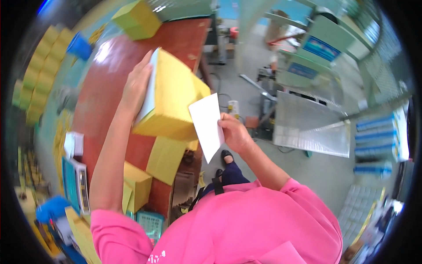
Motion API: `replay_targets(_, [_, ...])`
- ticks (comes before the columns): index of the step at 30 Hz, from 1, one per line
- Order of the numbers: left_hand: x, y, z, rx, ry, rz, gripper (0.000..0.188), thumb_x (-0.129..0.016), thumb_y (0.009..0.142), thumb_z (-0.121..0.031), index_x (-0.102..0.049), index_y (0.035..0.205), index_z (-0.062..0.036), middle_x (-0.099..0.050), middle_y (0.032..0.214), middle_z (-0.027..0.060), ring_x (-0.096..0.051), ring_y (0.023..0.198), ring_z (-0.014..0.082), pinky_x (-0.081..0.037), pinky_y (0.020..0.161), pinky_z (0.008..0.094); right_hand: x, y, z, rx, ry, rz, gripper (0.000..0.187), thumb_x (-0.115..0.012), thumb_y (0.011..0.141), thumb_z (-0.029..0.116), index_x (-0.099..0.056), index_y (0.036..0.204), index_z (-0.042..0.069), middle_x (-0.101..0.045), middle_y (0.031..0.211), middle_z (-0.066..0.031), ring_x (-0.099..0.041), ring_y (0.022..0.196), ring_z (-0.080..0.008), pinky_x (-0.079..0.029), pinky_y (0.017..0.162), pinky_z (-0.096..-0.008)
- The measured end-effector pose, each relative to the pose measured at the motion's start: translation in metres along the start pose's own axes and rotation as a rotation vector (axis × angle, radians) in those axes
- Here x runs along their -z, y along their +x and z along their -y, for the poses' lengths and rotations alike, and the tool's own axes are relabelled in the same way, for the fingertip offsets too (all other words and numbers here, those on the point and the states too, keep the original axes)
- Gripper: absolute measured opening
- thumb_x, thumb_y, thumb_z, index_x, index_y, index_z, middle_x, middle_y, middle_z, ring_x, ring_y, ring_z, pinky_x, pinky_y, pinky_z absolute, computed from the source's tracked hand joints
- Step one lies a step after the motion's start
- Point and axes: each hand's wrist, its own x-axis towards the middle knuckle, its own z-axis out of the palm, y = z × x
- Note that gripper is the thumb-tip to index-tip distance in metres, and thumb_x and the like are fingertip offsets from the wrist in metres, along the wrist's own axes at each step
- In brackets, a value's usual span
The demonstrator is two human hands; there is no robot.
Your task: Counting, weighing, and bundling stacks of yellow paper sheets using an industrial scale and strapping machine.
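Note:
A thick block of yellow paper (171,94), white on its left face, stands tilted near the right edge of the reddish-brown table (103,92). Against that white face lies my left hand (137,86), its fingers stretched out flat. Between the thumb and fingers of my right hand (236,133) is a white paper sheet (208,125), which overlaps the block's lower right side. The fingers behind the sheet are partly hidden. Whether the block's underside touches the table cannot be made out.
Another yellow block (137,20) sits at the table's far end. Closer to me are a yellow sheet (166,159), a smaller yellow block (138,185) and a calculator (150,225). Yellow stacks (46,66) rise at far left. Machinery with a clear panel (310,125) stands right.

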Motion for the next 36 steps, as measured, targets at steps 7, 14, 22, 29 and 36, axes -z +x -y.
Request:
replay_targets(7, [-0.134,-0.005,-0.053,-0.107,-0.555,0.253,0.052,-0.037,0.104,-0.029,-0.038,0.146,0.0002,-0.041,0.149,0.0143,-0.036,0.137,0.0224,-0.027,0.113,0.0317,0.049,-0.157,0.078,0.28,-0.103,-0.257,0.01,-0.053,0.087,0.007,-0.059,0.095,0.006,-0.062,0.089,-0.0016,-0.057,0.087,-0.0127,-0.043,0.079,-0.0271])
replay_targets(14, [-0.31,-0.053,-0.112,-0.017,-0.823,0.439,0.055,-0.035,0.106,-0.03,-0.024,0.152,-0.0019,-0.044,0.142,0.0086,-0.044,0.128,0.0185,-0.036,0.108,0.0319,0.138,-0.284,0.153,0.38,-0.401,-0.577,0.009,-0.05,0.085,0.01,-0.058,0.088,0.009,-0.055,0.078,0.0019,-0.051,0.075,-0.0078,-0.039,0.065,-0.0237])
replay_targets(22, [-0.494,-0.073,-0.144,-0.399,-0.513,0.234,0.049,-0.035,0.105,-0.031,-0.034,0.144,-0.0007,-0.044,0.139,0.0111,-0.045,0.127,0.0205,-0.038,0.106,0.0336,0.276,-0.348,0.279,0.209,-0.543,-0.614,0.013,-0.052,0.084,0.013,-0.06,0.09,0.006,-0.056,0.082,0.0003,-0.052,0.078,-0.0097,-0.04,0.069,-0.0237])
replay_targets(29, [-0.58,-0.105,-0.131,0.489,-1.284,0.122,0.061,-0.037,0.104,-0.042,-0.021,0.154,-0.0119,-0.042,0.143,0.0072,-0.045,0.128,0.0202,-0.041,0.107,0.036,0.384,-0.342,0.345,-0.02,-0.329,-0.394,0.013,-0.053,0.084,0.015,-0.058,0.091,0.005,-0.06,0.089,-0.0043,-0.057,0.081,-0.014,-0.047,0.073,-0.0291])
replay_targets(36, [-0.561,-0.112,-0.09,0.563,-1.075,0.26,0.057,-0.032,0.105,-0.045,-0.033,0.146,-0.0057,-0.046,0.14,0.011,-0.05,0.125,0.0232,-0.044,0.104,0.0366,0.472,-0.323,0.319,-0.151,0.234,-0.355,0.026,-0.053,0.088,0.016,-0.058,0.105,-0.002,-0.066,0.107,-0.0153,-0.064,0.097,-0.0257,-0.051,0.091,-0.0392])
